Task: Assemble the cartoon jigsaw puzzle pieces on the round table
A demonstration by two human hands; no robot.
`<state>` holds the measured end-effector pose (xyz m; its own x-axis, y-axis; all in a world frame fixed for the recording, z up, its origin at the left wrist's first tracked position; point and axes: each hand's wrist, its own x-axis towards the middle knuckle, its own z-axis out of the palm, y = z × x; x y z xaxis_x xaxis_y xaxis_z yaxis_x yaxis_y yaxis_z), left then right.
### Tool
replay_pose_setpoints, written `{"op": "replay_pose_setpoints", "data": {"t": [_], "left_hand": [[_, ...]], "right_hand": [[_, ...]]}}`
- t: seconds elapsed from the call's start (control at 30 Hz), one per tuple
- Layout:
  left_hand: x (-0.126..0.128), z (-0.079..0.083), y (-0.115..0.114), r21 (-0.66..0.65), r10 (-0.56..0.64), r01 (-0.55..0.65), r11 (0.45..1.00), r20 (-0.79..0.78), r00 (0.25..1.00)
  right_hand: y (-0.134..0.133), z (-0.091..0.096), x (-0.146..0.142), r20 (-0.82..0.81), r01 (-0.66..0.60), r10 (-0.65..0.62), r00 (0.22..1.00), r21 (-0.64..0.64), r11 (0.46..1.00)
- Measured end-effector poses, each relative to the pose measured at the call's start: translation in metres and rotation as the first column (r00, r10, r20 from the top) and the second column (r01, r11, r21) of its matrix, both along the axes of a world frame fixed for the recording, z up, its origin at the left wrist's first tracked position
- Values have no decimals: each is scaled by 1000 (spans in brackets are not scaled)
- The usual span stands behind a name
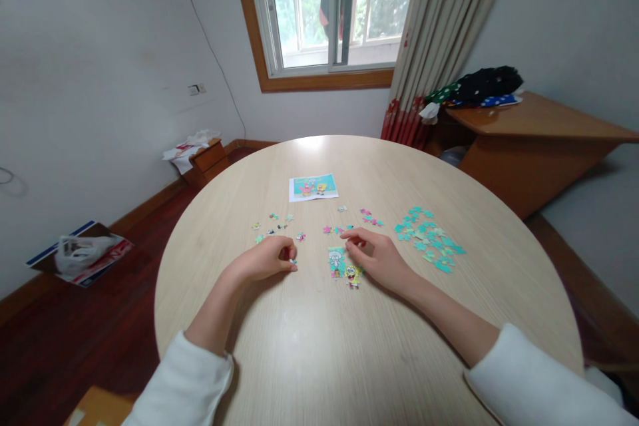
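My left hand [267,258] rests on the round wooden table [309,359], fingers curled and pinching a small puzzle piece [292,261] at its fingertips. My right hand [375,255] lies beside a joined cluster of puzzle pieces [343,266] showing cartoon figures, its fingertips pressed on the cluster's upper right edge. Loose pieces [274,226] lie scattered just beyond my left hand. More loose pink and teal pieces [369,218] lie beyond my right hand.
A pile of teal pieces [429,238] lies to the right. A printed reference picture [313,187] lies farther back at the table's middle. A wooden desk [529,126] with clothes stands at the right, a curtain and window behind. A plastic bag [80,249] lies on the floor at left.
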<state>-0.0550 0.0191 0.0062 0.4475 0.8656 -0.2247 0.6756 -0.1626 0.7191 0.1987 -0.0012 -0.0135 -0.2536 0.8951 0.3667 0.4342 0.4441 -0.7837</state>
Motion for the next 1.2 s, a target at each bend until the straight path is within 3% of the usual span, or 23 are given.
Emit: {"op": "replay_pose_setpoints", "data": {"t": [0.13, 0.27, 0.37, 0.43, 0.53, 0.83, 1.07, 1.2], "left_hand": [[2, -3, 0, 2, -29, 29, 1000, 52, 998], [12, -2, -4, -70, 6, 16, 997, 305, 952], [19, 0, -7, -206, 74, 37, 978, 508, 858], [22, 1, -7, -249, 111, 42, 968, 569, 815], [24, 1, -5, -271, 160, 20, 962, 624, 765], [18, -2, 0, -368, 334, -74, 927, 719, 610], [18, -5, 0, -399, 337, -31, 916, 728, 597], [19, -5, 1, -438, 363, -9, 899, 732, 577]], "right_hand": [[0, 1, -1, -31, 7, -8, 999, -22, 1000], [3, 4, -1, -251, -20, -26, 968, -179, 984], [6, 7, 1, -531, -189, -54, 846, -393, 900], [9, 10, 4, -657, -286, -102, 747, -456, 843], [11, 12, 6, -743, -350, -135, 656, -458, 817], [13, 12, 6, -823, -436, -204, 531, -471, 767], [11, 15, 7, -852, -514, -190, 488, -456, 727], [11, 15, 6, -854, -509, -142, 501, -424, 749]]}}
